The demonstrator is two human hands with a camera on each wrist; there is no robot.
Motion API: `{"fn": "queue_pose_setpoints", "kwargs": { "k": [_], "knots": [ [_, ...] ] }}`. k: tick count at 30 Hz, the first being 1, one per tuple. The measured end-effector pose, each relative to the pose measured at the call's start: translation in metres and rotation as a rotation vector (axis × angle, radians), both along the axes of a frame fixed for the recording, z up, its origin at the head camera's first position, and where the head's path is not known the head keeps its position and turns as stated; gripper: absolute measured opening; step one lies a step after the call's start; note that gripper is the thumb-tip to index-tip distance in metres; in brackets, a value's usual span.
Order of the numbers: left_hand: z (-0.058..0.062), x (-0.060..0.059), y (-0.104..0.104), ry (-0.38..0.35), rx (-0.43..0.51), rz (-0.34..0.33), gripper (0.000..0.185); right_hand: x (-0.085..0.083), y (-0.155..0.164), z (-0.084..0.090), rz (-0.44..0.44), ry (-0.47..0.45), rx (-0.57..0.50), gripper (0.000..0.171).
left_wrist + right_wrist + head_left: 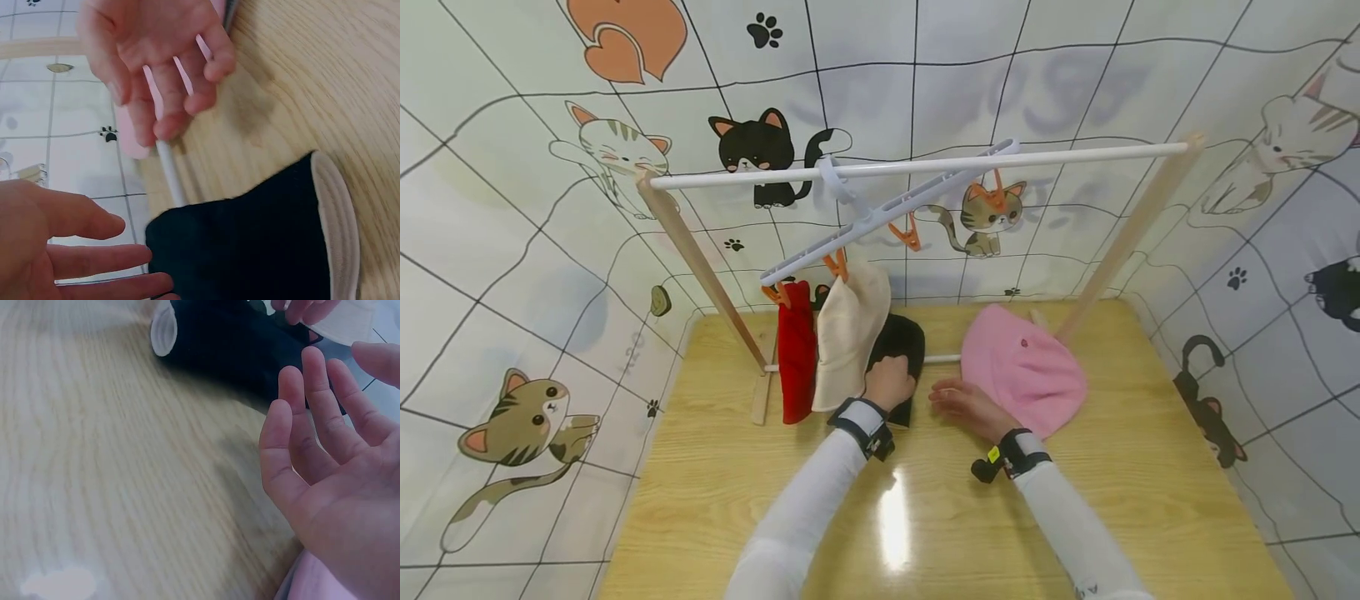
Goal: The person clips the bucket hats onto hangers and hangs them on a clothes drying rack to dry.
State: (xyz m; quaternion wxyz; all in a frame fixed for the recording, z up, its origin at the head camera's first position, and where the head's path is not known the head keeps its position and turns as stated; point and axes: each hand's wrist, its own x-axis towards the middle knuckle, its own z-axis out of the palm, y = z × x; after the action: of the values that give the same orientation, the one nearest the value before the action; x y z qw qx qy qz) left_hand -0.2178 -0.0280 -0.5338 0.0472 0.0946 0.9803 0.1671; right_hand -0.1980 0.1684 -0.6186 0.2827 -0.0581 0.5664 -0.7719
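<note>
A black hat [904, 337] with a pale inner rim lies on the wooden table [737, 467] under the drying rack. My left hand [891, 379] rests on its near edge; in the left wrist view its fingers [94, 259] lie straight beside the black hat [250, 244]. My right hand [958, 400] hovers open just right of it, palm showing [162, 62], holding nothing. A pink hat [1022, 371] lies flat at that hand's right side. In the right wrist view the open right hand [325, 456] faces the black hat [231, 344].
A white top rod [925, 165] on wooden legs carries a white hanger [887, 217] with orange clips. A red cloth [796, 350] and a cream hat [848, 333] hang from it. A low white crossbar [170, 172] runs behind the hands. Cat-print walls enclose the table.
</note>
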Motion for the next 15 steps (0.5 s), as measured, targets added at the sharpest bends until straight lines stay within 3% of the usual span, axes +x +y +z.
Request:
{"fn": "queue_pose_setpoints", "kwargs": {
  "k": [4,9,15],
  "knots": [
    [-0.01,-0.01,0.001,-0.051,-0.029,0.041,0.011,0.003,0.0,-0.004,-0.002,0.004,0.008,0.036],
    [-0.015,-0.019,0.002,-0.091,-0.021,0.064,0.014,0.006,-0.001,-0.008,-0.013,-0.024,0.013,0.039],
    [-0.023,-0.024,0.003,-0.096,-0.028,0.087,0.023,0.01,0.0,-0.009,-0.011,-0.043,-0.005,0.038]
  ]
}}
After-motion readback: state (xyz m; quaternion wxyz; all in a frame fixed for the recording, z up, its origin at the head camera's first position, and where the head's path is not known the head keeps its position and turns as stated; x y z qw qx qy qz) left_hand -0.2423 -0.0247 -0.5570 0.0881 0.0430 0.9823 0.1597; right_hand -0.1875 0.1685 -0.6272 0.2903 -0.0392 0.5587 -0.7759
